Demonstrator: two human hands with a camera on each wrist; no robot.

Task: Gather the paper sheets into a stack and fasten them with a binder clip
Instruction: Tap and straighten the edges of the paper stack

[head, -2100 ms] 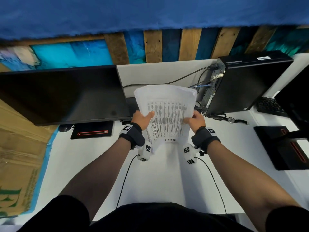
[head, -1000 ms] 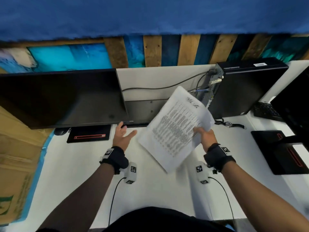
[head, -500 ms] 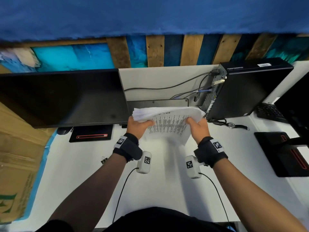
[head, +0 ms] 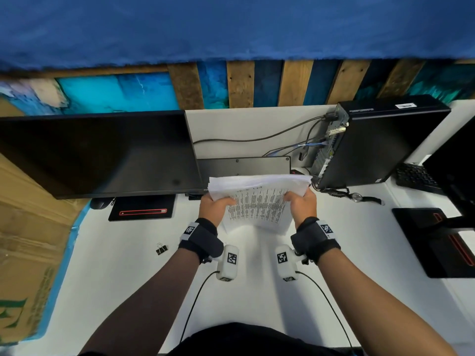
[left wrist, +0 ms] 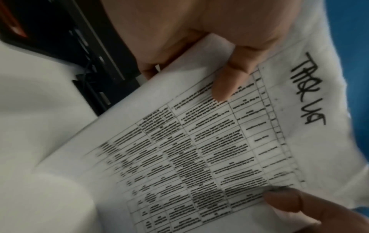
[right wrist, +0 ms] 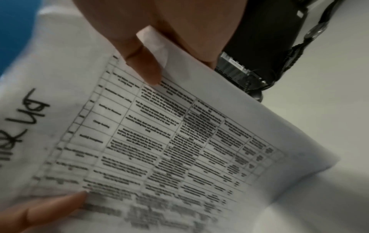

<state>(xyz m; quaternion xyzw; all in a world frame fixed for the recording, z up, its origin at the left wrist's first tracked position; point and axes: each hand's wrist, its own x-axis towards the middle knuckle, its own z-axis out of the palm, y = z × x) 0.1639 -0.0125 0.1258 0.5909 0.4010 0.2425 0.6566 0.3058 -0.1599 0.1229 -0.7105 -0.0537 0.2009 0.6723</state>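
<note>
A stack of printed paper sheets [head: 258, 201] with a table and handwriting on top stands on its lower edge on the white desk [head: 128, 278], tilted toward me. My left hand [head: 216, 205] grips its left side and my right hand [head: 303, 202] grips its right side. In the left wrist view my left thumb [left wrist: 227, 85] presses on the top sheet [left wrist: 199, 149]. In the right wrist view my right thumb [right wrist: 145, 67] does the same on the sheets [right wrist: 159, 141]. A black binder clip [head: 161, 249] lies on the desk, left of my left wrist.
A dark monitor [head: 97, 152] stands at the left and a black computer tower [head: 380, 140] with cables at the right. A keyboard [head: 244, 165] leans behind the sheets. A cardboard box [head: 25, 240] is far left, and another monitor's base [head: 442, 242] is far right.
My right hand alone swung the stack round, then my left hand took hold of it again. Both hands now hold it a little lower and nearer to me.
</note>
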